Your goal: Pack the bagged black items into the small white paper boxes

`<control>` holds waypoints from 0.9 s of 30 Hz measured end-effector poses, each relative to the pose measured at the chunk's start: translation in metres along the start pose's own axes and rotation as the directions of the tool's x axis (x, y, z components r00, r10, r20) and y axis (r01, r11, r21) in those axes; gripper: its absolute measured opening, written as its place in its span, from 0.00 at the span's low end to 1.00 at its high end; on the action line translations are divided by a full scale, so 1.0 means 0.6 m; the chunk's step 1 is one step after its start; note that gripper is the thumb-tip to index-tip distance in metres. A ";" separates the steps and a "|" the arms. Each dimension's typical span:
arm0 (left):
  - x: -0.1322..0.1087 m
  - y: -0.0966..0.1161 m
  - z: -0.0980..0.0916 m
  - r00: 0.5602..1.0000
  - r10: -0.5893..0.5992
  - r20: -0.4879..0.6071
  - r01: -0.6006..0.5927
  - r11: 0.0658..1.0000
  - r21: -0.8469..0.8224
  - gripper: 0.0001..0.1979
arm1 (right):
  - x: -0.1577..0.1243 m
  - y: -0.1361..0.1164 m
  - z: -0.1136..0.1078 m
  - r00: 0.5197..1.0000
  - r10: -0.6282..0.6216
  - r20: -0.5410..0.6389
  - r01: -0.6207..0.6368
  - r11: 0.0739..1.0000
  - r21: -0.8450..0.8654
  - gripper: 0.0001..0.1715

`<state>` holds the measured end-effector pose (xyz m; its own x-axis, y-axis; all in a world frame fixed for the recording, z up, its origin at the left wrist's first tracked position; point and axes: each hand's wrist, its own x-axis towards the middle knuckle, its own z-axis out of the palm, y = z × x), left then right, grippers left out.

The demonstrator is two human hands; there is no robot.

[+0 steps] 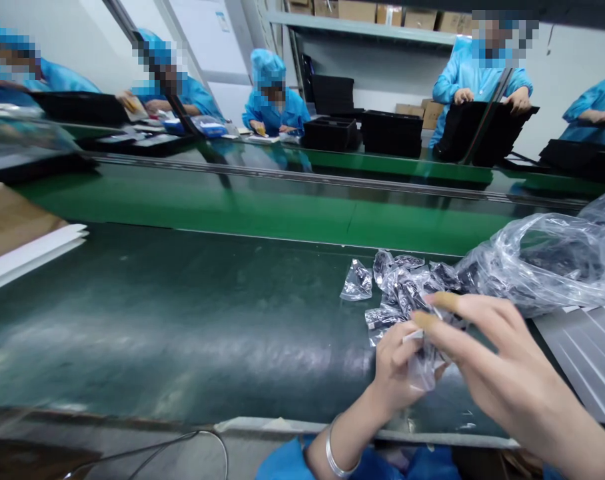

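My left hand (395, 370), with a silver bangle at its wrist, is closed on a small clear plastic bag (423, 371) near the front edge of the dark green table. My right hand (502, 360) reaches over it from the right, fingers apart, with yellowish covers on two fingertips; they overlap the pile, and no held thing shows in it. Beyond both hands lies a pile of small clear bags (400, 283) with black cables inside. One such bag (357, 280) sits a little apart at the pile's left.
A large clear plastic bag (542, 267) with dark contents lies at the right, behind grey panels (587, 353). White boards (32, 257) and cardboard stand at the left. Across the green belt (292, 207), several people in blue work near black trays (392, 133).
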<state>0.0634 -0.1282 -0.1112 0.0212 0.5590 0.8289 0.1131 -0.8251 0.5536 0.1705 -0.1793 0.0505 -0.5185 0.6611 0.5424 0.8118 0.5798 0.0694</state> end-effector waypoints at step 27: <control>-0.012 0.000 0.003 0.995 0.025 -0.096 -0.031 0.998 -0.057 0.31 | -0.057 -0.051 0.074 0.936 0.218 -0.276 -0.225 0.974 0.009 0.16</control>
<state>0.0651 -0.1323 -0.1173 -0.0715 0.5277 0.8464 0.0558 -0.8451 0.5316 0.1515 -0.1986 -0.0074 -0.2340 0.6140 0.7538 0.9051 0.4206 -0.0616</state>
